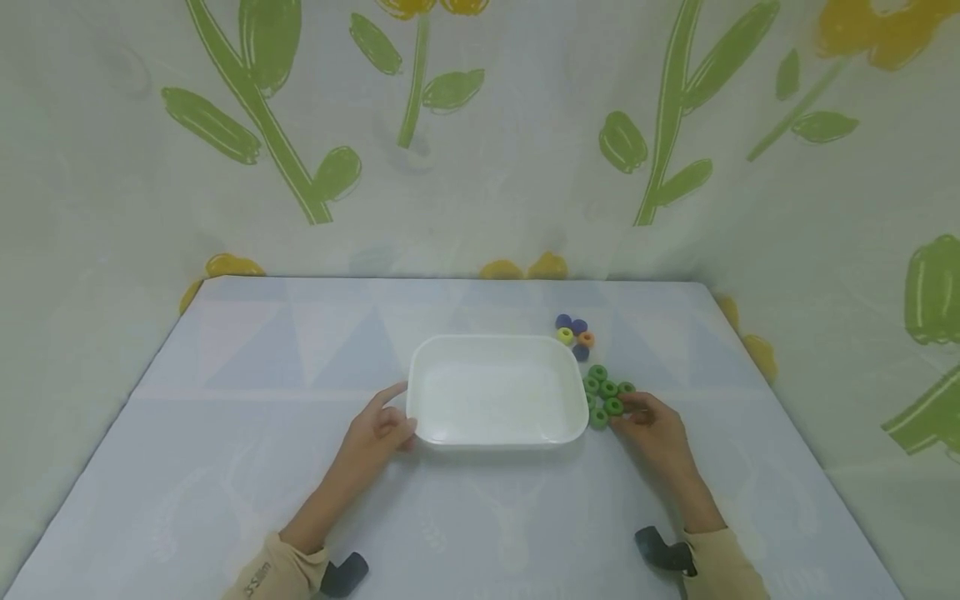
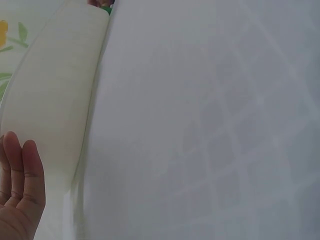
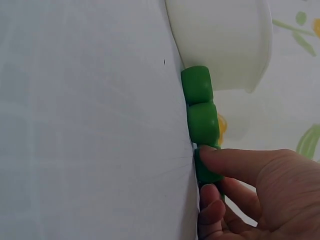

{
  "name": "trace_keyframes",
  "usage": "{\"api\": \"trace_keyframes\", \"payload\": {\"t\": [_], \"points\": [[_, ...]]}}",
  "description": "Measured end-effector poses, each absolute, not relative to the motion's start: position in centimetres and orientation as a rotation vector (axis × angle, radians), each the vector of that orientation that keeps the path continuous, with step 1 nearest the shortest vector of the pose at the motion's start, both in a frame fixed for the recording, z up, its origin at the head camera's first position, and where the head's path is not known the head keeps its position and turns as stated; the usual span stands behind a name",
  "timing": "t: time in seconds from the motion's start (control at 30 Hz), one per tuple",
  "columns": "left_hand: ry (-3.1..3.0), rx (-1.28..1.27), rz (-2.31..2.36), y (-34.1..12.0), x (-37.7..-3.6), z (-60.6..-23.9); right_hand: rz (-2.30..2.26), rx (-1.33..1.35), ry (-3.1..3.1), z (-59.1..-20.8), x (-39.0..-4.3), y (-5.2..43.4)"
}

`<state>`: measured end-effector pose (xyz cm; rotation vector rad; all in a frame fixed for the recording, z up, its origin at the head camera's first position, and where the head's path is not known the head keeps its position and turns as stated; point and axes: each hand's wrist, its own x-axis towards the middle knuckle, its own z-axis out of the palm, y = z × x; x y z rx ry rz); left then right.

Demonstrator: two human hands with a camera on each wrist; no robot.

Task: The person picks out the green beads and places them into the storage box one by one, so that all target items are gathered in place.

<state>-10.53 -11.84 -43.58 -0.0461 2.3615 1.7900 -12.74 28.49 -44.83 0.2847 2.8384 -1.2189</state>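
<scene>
Pinching one green bead (image 3: 206,167) between right hand (image 1: 651,427) thumb and fingertips, beside white tray (image 1: 495,433) | light, hard, likely slick: grip its rounded sides | left hand (image 1: 378,433) fingers relaxed against tray edge

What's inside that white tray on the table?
The white tray looks empty in the head view: only its bare white floor shows. The near wall hides a thin strip of floor behind it. The green beads lie outside, beside its right edge, by the right hand.
</scene>
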Motion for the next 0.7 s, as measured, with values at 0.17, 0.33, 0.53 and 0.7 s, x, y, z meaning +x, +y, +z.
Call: {"api": "trace_keyframes", "payload": {"t": [0.17,0.33,0.53,0.7], "points": [[2.354,-0.062,1.804,-11.83,-10.42,-43.5,-1.178,0.27,2.867,-44.73,-12.87,28.28],[2.347,-0.053,1.817,-11.84,-10.27,-43.53,-1.154,0.284,2.865,-44.62,-12.81,28.19],[2.341,-0.068,1.828,-11.79,-10.11,-43.61,-1.143,0.297,2.87,-44.83,-12.86,28.19],[2.33,-0.061,1.849,-11.76,-9.98,-43.66,-1.129,0.311,2.874,-44.95,-12.78,28.21]]}}
